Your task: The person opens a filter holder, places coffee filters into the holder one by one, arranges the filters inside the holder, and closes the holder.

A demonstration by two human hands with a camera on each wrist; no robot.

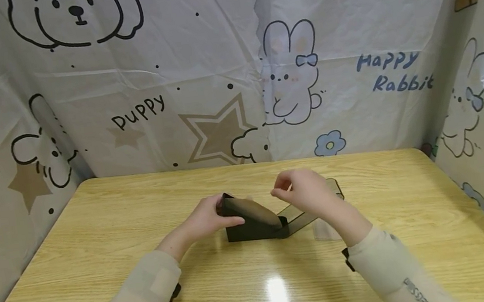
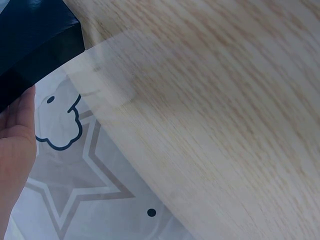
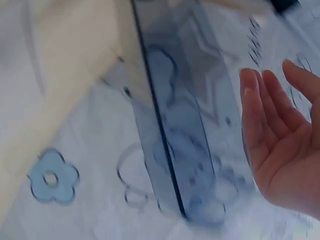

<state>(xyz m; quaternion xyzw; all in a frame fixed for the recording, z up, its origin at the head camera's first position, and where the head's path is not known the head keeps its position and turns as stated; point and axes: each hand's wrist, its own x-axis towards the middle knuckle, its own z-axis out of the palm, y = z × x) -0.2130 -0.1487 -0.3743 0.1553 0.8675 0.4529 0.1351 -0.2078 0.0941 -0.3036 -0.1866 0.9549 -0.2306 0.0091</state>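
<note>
A black case (image 1: 252,228) with a sloping top stands on the wooden table near the middle. Its smoky see-through lid (image 3: 187,135) is swung out to the right, seen in the head view beneath the right hand. My left hand (image 1: 209,216) grips the left end of the case, thumb along the near side. In the left wrist view, fingers lie against the dark case (image 2: 40,40). My right hand (image 1: 304,191) hovers over the lid with loosely bent fingers and nothing in them. The inside of the case shows a brownish surface that is hard to make out.
A clear flat piece (image 1: 326,230) lies on the table (image 1: 197,299) below the right wrist. Patterned white cloth (image 1: 154,45) hangs behind the table and along both sides.
</note>
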